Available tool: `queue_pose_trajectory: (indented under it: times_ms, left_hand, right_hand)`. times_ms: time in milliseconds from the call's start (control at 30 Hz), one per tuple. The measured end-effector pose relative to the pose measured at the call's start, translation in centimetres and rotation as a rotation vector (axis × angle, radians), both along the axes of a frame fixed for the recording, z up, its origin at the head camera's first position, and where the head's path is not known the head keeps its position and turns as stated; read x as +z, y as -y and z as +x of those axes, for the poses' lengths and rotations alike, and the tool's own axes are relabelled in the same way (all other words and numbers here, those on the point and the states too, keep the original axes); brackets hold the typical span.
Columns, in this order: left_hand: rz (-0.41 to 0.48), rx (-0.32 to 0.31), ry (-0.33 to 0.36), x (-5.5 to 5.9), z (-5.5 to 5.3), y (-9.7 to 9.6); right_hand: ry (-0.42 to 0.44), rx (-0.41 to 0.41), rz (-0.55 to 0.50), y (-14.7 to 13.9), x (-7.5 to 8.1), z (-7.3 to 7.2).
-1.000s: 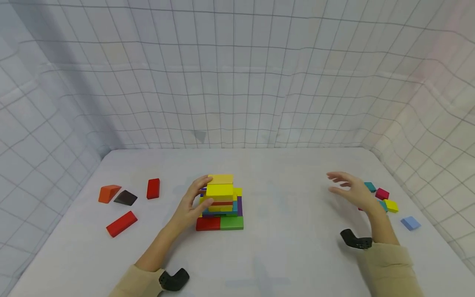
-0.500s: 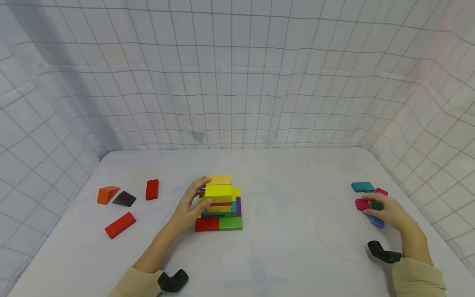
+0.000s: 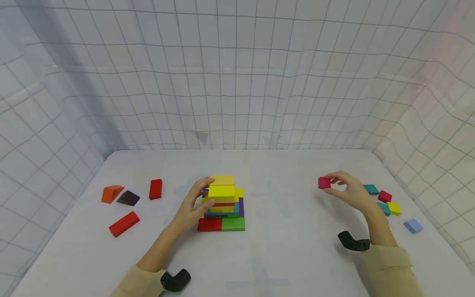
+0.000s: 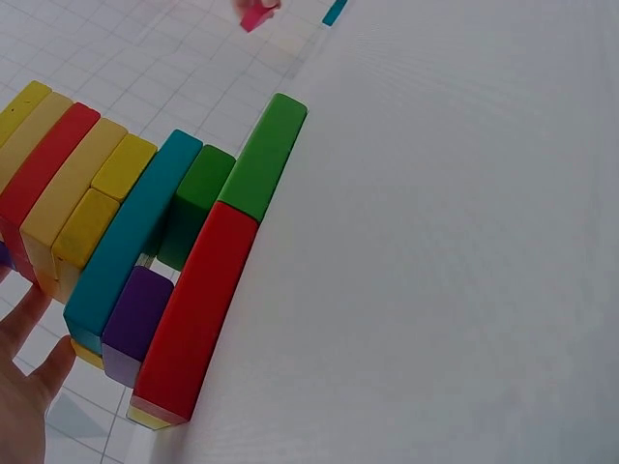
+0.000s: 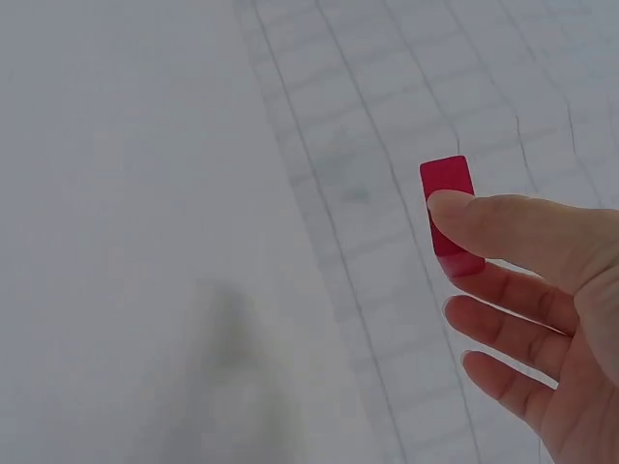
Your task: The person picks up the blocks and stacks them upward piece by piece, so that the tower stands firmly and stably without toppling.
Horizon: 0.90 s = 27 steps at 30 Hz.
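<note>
In the head view a tower of coloured blocks (image 3: 221, 193) stands left of the table's middle, with yellow pieces on top. At its left side my left hand (image 3: 190, 205) touches it with spread fingers and thumb. The left wrist view shows the tower's red block (image 4: 198, 309) and green block (image 4: 263, 157) at the base, with teal, purple and yellow ones above. My right hand (image 3: 352, 193) pinches a small pink block (image 3: 324, 182) between thumb and fingers, raised over the right part of the table. The right wrist view has the thumb lying across that block's face.
On the left lie an orange wedge (image 3: 112, 193), a dark wedge (image 3: 128, 198) and two red blocks. Several small blocks are on the right, among them a teal one (image 3: 370, 189), a yellow one (image 3: 393, 208) and a light blue one (image 3: 413, 225). Gridded white cloth (image 3: 245, 82) encloses the table.
My right hand first went right to the loose blocks, took hold of a pink one, then lifted it and came back left. My left hand has stayed at the tower.
</note>
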State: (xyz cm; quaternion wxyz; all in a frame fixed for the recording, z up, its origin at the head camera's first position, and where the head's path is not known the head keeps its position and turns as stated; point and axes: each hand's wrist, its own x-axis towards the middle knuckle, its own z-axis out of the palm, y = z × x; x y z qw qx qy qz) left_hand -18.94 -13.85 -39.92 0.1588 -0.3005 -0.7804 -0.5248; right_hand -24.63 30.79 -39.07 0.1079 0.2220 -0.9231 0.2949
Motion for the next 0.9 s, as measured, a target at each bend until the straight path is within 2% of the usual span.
queue_pose_trajectory:
  times_ms: [167, 367, 500, 667, 900]
  left_hand:
    - [-0.002, 0.002, -0.004, -0.2, 0.0, 0.0]
    - [-0.01, 0.001, -0.006, -0.2, 0.0, 0.1]
    - [-0.006, -0.003, 0.017, 0.0, 0.0, 0.0]
    - [-0.005, -0.006, 0.064, 0.1, 0.0, -0.1]
    - [-0.008, -0.007, 0.113, 0.1, -0.1, 0.1]
  right_hand:
    - [-0.05, 0.15, -0.042, 6.4, 2.2, -1.2]
    - [-0.024, 0.294, -0.084, 13.9, 4.3, -1.5]
    - [-0.008, 0.378, -0.102, 18.2, 5.2, -1.5]
    - [0.008, 0.452, -0.104, 21.8, 5.6, -1.4]
    - [0.024, 0.469, -0.115, 24.2, 5.1, -1.6]
